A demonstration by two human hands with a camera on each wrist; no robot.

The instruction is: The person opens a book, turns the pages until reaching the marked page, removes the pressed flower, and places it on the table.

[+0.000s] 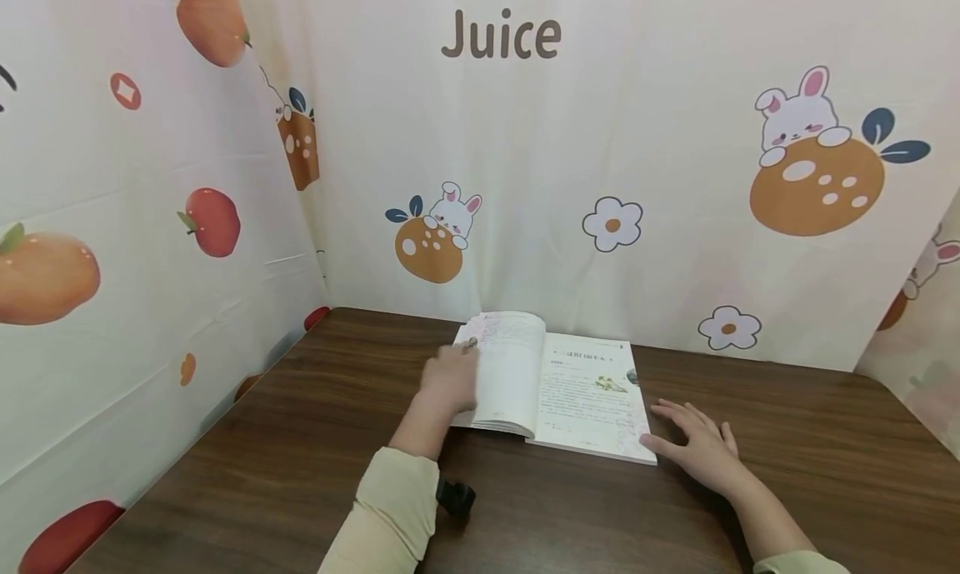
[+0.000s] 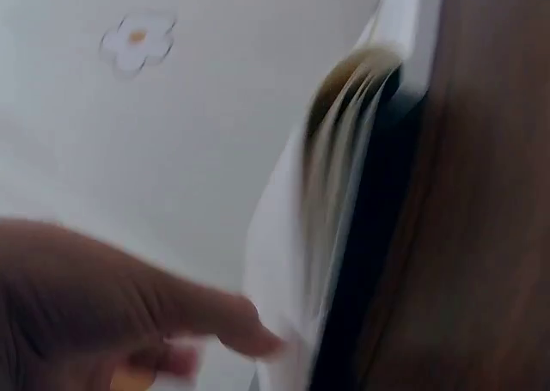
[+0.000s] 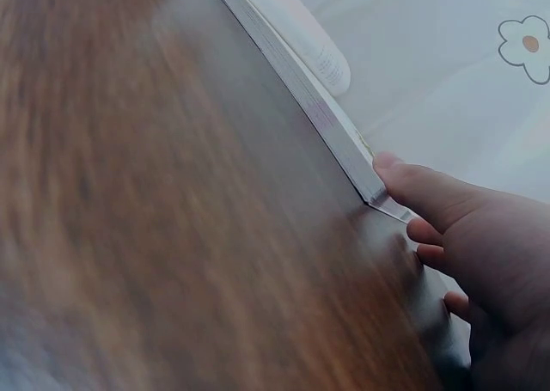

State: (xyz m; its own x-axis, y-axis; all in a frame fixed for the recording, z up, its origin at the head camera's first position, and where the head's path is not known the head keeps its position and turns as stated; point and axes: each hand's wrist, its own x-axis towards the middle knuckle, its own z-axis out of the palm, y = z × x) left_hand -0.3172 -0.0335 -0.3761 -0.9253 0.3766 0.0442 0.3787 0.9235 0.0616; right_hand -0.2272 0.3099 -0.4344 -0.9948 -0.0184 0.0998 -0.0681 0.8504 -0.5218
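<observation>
An open book (image 1: 588, 399) lies on the brown table, with printed text and a small picture on its right page. The left page (image 1: 510, 374) bulges up in a curve near the spine. My left hand (image 1: 450, 380) is at the outer edge of that page, blurred in the head view. Its thumb (image 2: 249, 326) reaches to the page in the left wrist view; the other fingers are mostly hidden. Beside the book's lower right corner is my right hand (image 1: 697, 449), fingers spread on the table. Its thumb (image 3: 408, 178) touches the book's corner.
Brown wooden table (image 1: 300, 474) surrounds the book. Behind it hangs a pale curtain (image 1: 540, 141) printed with rabbits, oranges and flowers, and another printed curtain (image 1: 150, 324) runs along the left. A black device (image 1: 456, 499) is at my left wrist.
</observation>
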